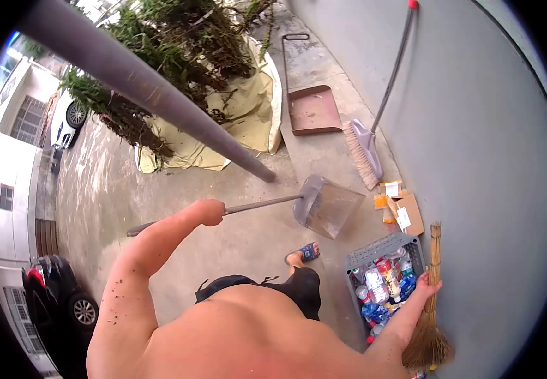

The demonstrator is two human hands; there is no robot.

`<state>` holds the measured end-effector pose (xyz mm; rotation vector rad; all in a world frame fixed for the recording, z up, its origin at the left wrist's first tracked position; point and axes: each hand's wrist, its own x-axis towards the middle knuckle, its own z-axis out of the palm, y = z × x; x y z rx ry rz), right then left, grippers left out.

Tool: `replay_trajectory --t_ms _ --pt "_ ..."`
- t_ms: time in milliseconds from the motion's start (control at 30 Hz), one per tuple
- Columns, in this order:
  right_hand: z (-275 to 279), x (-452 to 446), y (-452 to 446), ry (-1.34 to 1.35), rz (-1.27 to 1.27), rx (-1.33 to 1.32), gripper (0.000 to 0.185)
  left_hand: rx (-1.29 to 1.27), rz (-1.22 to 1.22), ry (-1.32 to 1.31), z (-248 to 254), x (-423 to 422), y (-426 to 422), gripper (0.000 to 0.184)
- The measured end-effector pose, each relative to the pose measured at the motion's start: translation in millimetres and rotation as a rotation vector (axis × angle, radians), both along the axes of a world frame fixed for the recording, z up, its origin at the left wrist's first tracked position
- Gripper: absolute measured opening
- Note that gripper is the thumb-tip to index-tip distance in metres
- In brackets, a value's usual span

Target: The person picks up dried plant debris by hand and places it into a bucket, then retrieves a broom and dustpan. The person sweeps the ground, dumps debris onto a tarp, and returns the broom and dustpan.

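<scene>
My left hand (210, 213) is closed round the thin handle of a grey, see-through dustpan (330, 205), whose pan is near the concrete ground at the middle. On the right, my right hand (427, 285) grips the upper part of a straw broom (433, 309), its bristles fanning out toward the bottom of the view. Beside that hand stands a grey plastic crate (384, 248) filled with bottles and packaging. Part of the crate is hidden behind my right forearm.
Against the grey wall leans a long-handled broom (363, 148). A pink dustpan (314, 110), a cardboard box (407, 213) and a yellow sheet (248, 114) under cut plants lie around. A thick pole (160, 95) crosses the upper left; two parked cars stand at left.
</scene>
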<state>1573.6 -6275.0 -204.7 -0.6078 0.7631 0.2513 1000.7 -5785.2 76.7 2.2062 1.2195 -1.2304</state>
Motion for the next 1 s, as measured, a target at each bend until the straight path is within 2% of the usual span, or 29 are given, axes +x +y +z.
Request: replay_trajectory --t_ms 67,100,167,233,300,333,367,400,433,500,567,633,667,733,767,833,867,933,967,1000 --pt "42.8 -20.9 -2.0 -0.007 -0.008 -0.005 0.032 -0.037 0.154 -0.062 -15.9 -76.3 -35.3 0.020" --pt "53.0 -28.1 -2.0 -0.030 0.021 -0.064 0.032 -0.058 0.243 -0.103 -20.6 -115.9 -58.3 0.020" --pt "54.1 -32.6 8.5 -0.064 0.026 -0.101 0.032 -0.204 0.412 -0.025 -14.5 -159.1 -96.1 0.024" --pt "92.1 -78.1 34.4 -0.083 0.080 -0.084 0.033 -0.204 0.516 -0.095 -56.5 -264.7 -154.3 0.023" --pt "134.0 -139.1 72.7 -0.093 0.117 -0.079 0.034 -0.193 0.743 -0.133 -47.7 -336.0 -220.5 0.025" --pt "147.2 -172.5 96.8 -0.109 0.166 -0.108 0.036 -0.187 0.779 -0.160 -68.0 -371.4 -266.1 0.025" --pt "170.2 -204.0 102.1 -0.125 0.217 -0.163 0.038 -0.149 0.889 -0.221 -81.1 -411.6 -321.5 0.023" --pt "165.6 -224.0 128.0 -0.120 0.305 -0.120 0.039 -0.075 1.000 -0.289 -81.0 -445.7 -350.4 0.022" --pt "186.7 -245.8 136.6 -0.108 0.395 -0.108 0.039 -0.099 1.115 -0.307 -53.6 -479.5 -395.6 0.021" --pt "214.8 -313.5 190.2 -0.104 0.482 -0.102 0.037 -0.097 1.380 -0.279 -63.0 -514.8 -476.7 0.021" --pt "219.9 -369.6 235.3 -0.096 0.498 -0.029 0.034 -0.133 1.687 -0.358 -103.6 -566.6 -563.3 0.017" --pt "256.3 -434.2 269.7 -0.101 0.617 -0.067 0.033 -0.092 1.956 -0.354 -88.8 -583.9 -617.8 0.019" --pt "260.3 -455.7 283.7 -0.102 0.634 -0.064 0.033 -0.101 2.115 -0.341 -96.1 -599.1 -643.4 0.018" --pt "261.9 -491.2 312.8 -0.082 0.623 -0.209 0.045 -0.026 2.162 -0.344 -111.7 -632.6 -692.4 0.015" --pt "252.6 -497.1 323.2 -0.092 0.635 -0.213 0.045 -0.036 2.176 -0.348 -119.1 -643.4 -713.4 0.015" --pt "215.3 -505.2 352.5 -0.126 0.639 -0.344 0.054 -0.027 2.389 -0.370 -135.0 -663.3 -746.9 0.013" --pt "228.0 -543.4 355.0 -0.162 0.525 -0.473 0.056 -0.026 2.413 -0.372 -139.5 -669.2 -761.4 0.013" --pt "216.7 -577.4 365.3 -0.213 0.588 -0.583 0.056 0.041 2.698 -0.433 -137.5 -677.8 -778.4 0.013" --pt "197.2 -580.4 373.4 -0.163 0.597 -0.642 0.051 0.063 2.717 -0.439 -133.8 -679.5 -776.9 0.013" --pt "181.0 -585.1 385.0 -0.113 0.599 -0.707 0.045 0.068 2.847 -0.468 -115.9 -676.7 -774.8 0.014"
